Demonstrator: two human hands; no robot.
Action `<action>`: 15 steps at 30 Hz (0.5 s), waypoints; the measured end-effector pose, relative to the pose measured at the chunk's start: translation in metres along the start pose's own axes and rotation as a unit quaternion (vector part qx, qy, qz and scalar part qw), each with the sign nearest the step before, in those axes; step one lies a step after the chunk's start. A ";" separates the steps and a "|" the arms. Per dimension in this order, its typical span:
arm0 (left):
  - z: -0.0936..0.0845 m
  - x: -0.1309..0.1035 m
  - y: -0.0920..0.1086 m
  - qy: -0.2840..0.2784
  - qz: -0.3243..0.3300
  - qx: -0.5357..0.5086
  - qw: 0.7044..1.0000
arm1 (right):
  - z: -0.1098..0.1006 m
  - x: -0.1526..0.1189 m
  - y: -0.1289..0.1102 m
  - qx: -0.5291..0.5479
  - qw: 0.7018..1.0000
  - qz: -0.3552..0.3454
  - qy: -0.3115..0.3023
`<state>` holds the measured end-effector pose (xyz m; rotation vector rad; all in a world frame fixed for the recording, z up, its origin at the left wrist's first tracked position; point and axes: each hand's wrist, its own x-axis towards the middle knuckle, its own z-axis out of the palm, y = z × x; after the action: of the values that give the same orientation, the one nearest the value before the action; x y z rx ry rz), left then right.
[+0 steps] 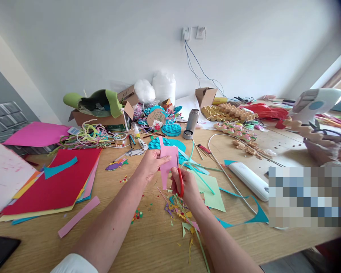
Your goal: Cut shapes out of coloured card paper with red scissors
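Observation:
My left hand (153,163) pinches a piece of pink paper (168,153) by its left side, holding it above the table. A pair of red-handled scissors (181,184) is in my right hand (187,185), with fingers wrapped round the handles. The dark blades point up along the right edge of the pink paper. Whether they are apart or together I cannot tell. Below my hands lie many small paper scraps (179,208) in several colours. A pale green sheet (213,193) rests just right of my right hand.
Coloured paper sheets (53,178) are stacked at the left, near a pink strip (78,217) and a black phone (2,248). A grey flask (192,123) stands behind my hands. To the right are a white power strip (248,180), a cable and a small fan (312,104).

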<state>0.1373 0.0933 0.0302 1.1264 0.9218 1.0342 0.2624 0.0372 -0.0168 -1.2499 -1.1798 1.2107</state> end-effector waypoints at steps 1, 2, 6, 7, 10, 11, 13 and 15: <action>0.000 0.000 0.000 -0.003 0.001 0.000 1.000 | 0.000 0.000 0.000 0.002 1.000 -0.002 -0.001; 0.000 0.000 -0.001 -0.004 0.002 0.002 1.000 | 0.000 0.000 0.000 0.004 1.000 -0.002 -0.001; 0.000 0.000 -0.001 -0.001 0.001 0.003 1.000 | 0.001 0.000 0.000 0.008 1.000 0.002 0.002; 0.000 0.000 -0.001 -0.001 0.000 0.004 1.000 | 0.001 0.000 0.000 0.012 1.000 0.008 0.004; 0.001 0.000 -0.001 -0.003 -0.003 0.004 1.000 | 0.002 0.001 -0.001 0.026 0.999 0.029 0.009; 0.000 0.000 -0.001 -0.004 -0.004 0.005 1.000 | 0.003 0.001 -0.001 0.028 0.999 0.028 0.008; 0.000 0.000 -0.001 -0.007 -0.005 0.009 1.000 | 0.002 0.000 -0.001 0.024 1.000 0.016 0.007; -0.001 0.000 0.000 -0.011 -0.008 0.013 1.000 | 0.002 -0.001 0.000 0.014 1.000 0.004 0.005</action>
<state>0.1363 0.0935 0.0297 1.1488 0.9282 0.9983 0.2609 0.0364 -0.0165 -1.2398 -1.1487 1.2221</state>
